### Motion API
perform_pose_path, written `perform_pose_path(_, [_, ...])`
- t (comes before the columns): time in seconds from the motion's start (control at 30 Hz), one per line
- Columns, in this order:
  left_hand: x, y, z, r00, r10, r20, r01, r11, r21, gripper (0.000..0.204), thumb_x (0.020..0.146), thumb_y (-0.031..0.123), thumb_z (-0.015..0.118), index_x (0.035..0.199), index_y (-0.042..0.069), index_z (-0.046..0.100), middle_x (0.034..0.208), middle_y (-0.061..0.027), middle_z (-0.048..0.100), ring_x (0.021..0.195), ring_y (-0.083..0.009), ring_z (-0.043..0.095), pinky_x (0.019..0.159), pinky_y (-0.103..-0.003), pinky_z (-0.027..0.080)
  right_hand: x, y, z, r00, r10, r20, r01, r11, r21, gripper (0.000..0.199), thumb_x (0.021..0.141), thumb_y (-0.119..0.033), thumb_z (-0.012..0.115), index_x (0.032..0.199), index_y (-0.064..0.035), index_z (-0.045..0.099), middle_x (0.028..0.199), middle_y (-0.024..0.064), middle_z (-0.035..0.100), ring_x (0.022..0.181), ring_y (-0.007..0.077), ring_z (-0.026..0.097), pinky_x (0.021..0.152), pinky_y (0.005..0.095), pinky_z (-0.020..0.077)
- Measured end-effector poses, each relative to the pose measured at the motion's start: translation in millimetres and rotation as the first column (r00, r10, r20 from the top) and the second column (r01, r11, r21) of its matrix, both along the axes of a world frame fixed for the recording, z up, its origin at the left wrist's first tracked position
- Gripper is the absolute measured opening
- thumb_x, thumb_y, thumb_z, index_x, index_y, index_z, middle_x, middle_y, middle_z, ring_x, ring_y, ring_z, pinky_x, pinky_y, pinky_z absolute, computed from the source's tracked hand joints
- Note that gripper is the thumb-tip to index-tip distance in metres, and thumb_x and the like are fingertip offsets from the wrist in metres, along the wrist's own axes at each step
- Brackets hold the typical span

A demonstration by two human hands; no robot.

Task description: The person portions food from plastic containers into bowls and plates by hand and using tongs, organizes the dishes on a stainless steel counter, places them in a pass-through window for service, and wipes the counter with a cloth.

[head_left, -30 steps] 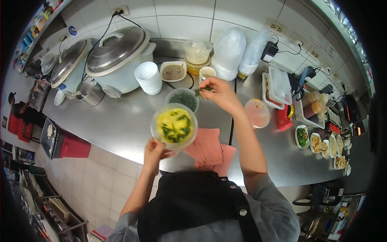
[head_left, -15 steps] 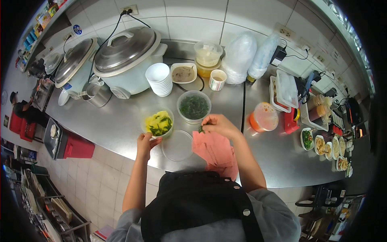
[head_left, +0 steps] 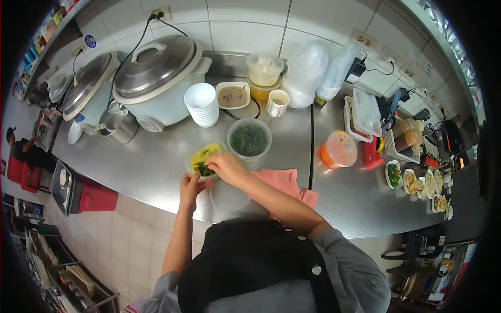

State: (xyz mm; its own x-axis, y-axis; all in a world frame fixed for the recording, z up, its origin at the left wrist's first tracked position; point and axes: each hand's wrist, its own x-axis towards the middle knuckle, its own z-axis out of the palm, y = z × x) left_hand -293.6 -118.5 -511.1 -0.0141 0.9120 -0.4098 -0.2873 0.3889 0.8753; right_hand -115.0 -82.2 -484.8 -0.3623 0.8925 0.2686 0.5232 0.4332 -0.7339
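While the left hand (head_left: pixel 192 187) stays on the near rim of the clear bowl (head_left: pixel 190 163), the right hand (head_left: pixel 228 169) has crossed over to it from beside the tub of greens (head_left: pixel 251 158); head view, only one available. So the work has shifted from tub to bowl: both hands now meet there, nobody at the tub. Left: thumb and fingers pinching the bowl's rim. Right: fingers drawn close together over the bowl, dark green right under the tips; can't tell if they're pinching leaf or have let go. Bowl is left of the tub, just beyond the left fingertips; whether its base touches the counter, can't tell.

Materials: bowl is thin see-through plastic, round, with soft, lumpy yellow food (head_left: pixel 205 152) and limp dark leaf strips. Tub is round, translucent, uncovered, full of matted dark greens. Flat clear disc (head_left: pixel 228 199), lid-like, on the counter in front of the tub, partly under the right forearm. Pink cloth (head_left: pixel 279 179): soft, folded, creased, forearm across it. Counter (head_left: pixel 156 156) is smooth steel with dull reflections. White bowls (head_left: pixel 202 104) nested in a smooth, ribbed-looking stack behind.
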Motion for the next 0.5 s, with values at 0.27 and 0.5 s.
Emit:
perform_pose_path(0.27, [-6,-6,-18,0.954,0.057,-0.294,-0.038,0.997,0.07,0.035,0.092,0.03,0.064,0.106,0.003,0.046,0.111,-0.012,0.053,0.09,-0.0211,0.063,0.072,-0.033,0.055,61,-16,43,0.981,0.06,0.186,-0.009,0.965,-0.262,0.013,0.077,-0.01,0.068,0.086,-0.0034,0.063,0.087,0.0115,0.062,0.084,0.0299,0.062,0.07,0.0392,0.0489])
perform_pose_path(0.5, [8,-23,1,0.856,0.341,-0.39,-0.149,0.883,0.445,0.018,0.095,0.016,0.055,0.105,0.004,0.045,0.126,-0.014,0.05,0.084,-0.0152,0.06,0.067,-0.028,0.051,92,-60,-53,0.976,-0.024,0.217,0.058,0.987,-0.15,0.011,0.077,-0.011,0.068,0.083,-0.0042,0.061,0.082,0.0107,0.063,0.072,0.0308,0.062,0.067,0.0405,0.0492])
